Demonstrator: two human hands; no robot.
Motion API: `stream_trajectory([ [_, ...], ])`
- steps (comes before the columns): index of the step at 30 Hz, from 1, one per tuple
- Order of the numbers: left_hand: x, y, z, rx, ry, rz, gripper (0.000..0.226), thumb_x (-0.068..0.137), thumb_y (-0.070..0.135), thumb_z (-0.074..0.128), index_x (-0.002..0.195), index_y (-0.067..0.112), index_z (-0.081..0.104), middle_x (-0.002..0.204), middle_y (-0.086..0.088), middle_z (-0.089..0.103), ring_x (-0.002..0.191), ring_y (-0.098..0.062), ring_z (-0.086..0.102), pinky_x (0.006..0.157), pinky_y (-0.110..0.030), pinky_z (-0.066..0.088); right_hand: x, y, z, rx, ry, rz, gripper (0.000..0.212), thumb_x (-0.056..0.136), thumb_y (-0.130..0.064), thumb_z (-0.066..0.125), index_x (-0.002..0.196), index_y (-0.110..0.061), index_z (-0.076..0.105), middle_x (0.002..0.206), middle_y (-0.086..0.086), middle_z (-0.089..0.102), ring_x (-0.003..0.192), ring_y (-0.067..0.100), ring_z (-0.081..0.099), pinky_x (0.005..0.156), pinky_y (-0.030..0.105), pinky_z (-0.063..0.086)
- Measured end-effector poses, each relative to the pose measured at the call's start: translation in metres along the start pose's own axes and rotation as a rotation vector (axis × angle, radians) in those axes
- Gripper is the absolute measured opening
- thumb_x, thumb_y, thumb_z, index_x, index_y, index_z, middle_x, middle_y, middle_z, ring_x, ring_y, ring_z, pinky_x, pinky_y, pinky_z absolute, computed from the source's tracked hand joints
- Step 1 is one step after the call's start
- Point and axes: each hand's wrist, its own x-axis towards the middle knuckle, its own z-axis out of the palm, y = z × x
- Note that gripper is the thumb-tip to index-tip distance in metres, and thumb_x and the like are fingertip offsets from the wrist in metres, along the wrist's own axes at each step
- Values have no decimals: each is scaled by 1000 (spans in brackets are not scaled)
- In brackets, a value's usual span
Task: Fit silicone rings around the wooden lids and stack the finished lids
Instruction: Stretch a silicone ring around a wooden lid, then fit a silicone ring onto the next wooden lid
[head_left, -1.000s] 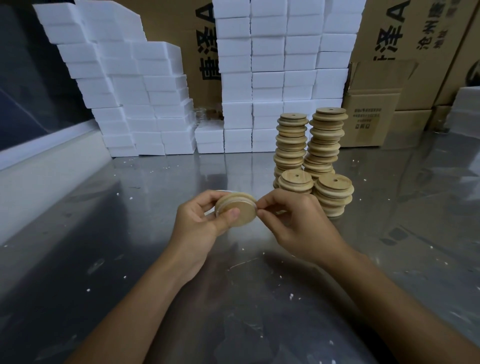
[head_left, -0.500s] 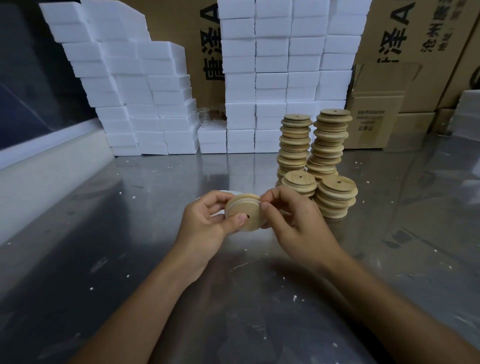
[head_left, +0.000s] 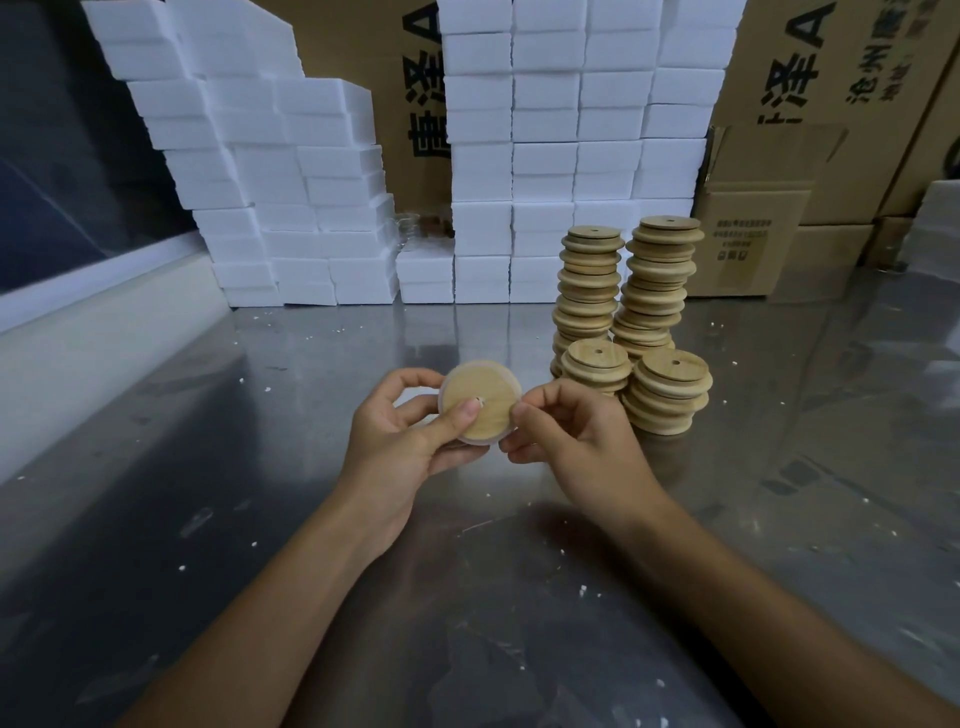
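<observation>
A round wooden lid (head_left: 480, 397) with a small centre hole is held above the steel table, its flat face turned toward me. A translucent silicone ring (head_left: 448, 382) shows around its rim. My left hand (head_left: 410, 436) grips the lid, thumb across its face near the hole and fingers behind it. My right hand (head_left: 571, 436) pinches the lid's right edge with thumb and fingertips. Behind my right hand stand stacks of wooden lids: two tall ones (head_left: 589, 291) (head_left: 657, 280) and two short ones (head_left: 597, 364) (head_left: 670, 392).
The steel table (head_left: 260, 467) carries scattered white crumbs. White foam blocks (head_left: 291, 208) are piled along the back, with cardboard boxes (head_left: 753, 228) behind and to the right. A pale ledge (head_left: 78, 338) runs along the left side.
The lid has been turned from edge-on to face toward me. Both hands shifted slightly left with it, and the left thumb now lies across the lid's face.
</observation>
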Motion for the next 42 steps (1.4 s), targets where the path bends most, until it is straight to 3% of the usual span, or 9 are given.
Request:
stream_trajectory([
  [8, 0, 3, -1, 105, 68, 19, 10, 83, 10, 71, 85, 6, 62, 91, -17, 73, 73, -31, 73, 60, -33, 58, 1, -1, -2, 46, 104, 0, 10, 95, -3, 59, 87, -4, 63, 66, 4, 69, 64, 17, 67, 66, 29, 59],
  [15, 0, 7, -1, 16, 13, -105, 6, 84, 6, 67, 86, 1, 64, 79, -14, 69, 67, -20, 70, 58, -30, 57, 1, -2, -4, 60, 97, -5, 7, 95, -3, 60, 90, -1, 64, 69, 9, 69, 64, 16, 67, 65, 26, 58],
  [21, 0, 8, -2, -38, 51, -113, 16, 73, 5, 73, 84, -2, 64, 80, -16, 71, 71, -22, 70, 63, -27, 57, 0, -3, -3, 91, 90, 0, 3, 94, -4, 62, 95, -2, 64, 74, 8, 71, 64, 17, 68, 62, 26, 58],
  [23, 3, 9, -4, -71, 113, -115, 9, 78, 0, 72, 82, -3, 64, 79, -14, 72, 73, -23, 72, 63, -27, 58, 0, -3, -2, 71, 101, -6, 4, 93, -6, 64, 97, -8, 63, 82, 9, 71, 64, 19, 70, 58, 26, 57],
  [26, 12, 13, -16, -102, 361, -63, 15, 80, -4, 71, 76, 3, 58, 72, -14, 70, 64, -21, 71, 58, -24, 57, 0, 0, -2, -43, 123, -8, 4, 93, -10, 65, 92, -14, 65, 86, 8, 71, 62, 18, 70, 54, 25, 53],
  [29, 23, 16, -38, 18, 651, 46, 25, 79, -6, 72, 75, 9, 53, 74, -13, 66, 56, -15, 68, 51, -20, 54, 0, 3, -4, -136, 140, 3, 5, 93, -10, 65, 89, -13, 66, 81, 4, 70, 59, 16, 68, 53, 26, 52],
  [32, 30, 13, -61, 127, 834, 41, 24, 77, -4, 72, 73, 10, 53, 76, -11, 63, 55, -13, 65, 46, -17, 52, -1, 3, -6, -178, 143, 6, 3, 93, -11, 65, 91, -10, 66, 83, 9, 70, 57, 14, 67, 53, 25, 52],
  [40, 33, 5, -84, 438, 911, -76, 25, 73, 21, 84, 83, 12, 63, 75, -4, 67, 39, -11, 63, 35, -16, 44, -2, 5, -8, -238, 139, 17, 6, 93, -15, 66, 87, -16, 67, 83, 8, 70, 59, 15, 67, 56, 28, 53],
  [42, 30, 5, -84, 626, 899, -53, 22, 73, 25, 83, 77, 16, 63, 71, -5, 68, 42, -16, 65, 47, -24, 53, -1, 6, -8, -256, 135, 20, 7, 93, -15, 66, 86, -16, 67, 83, 9, 70, 59, 14, 67, 57, 28, 53],
])
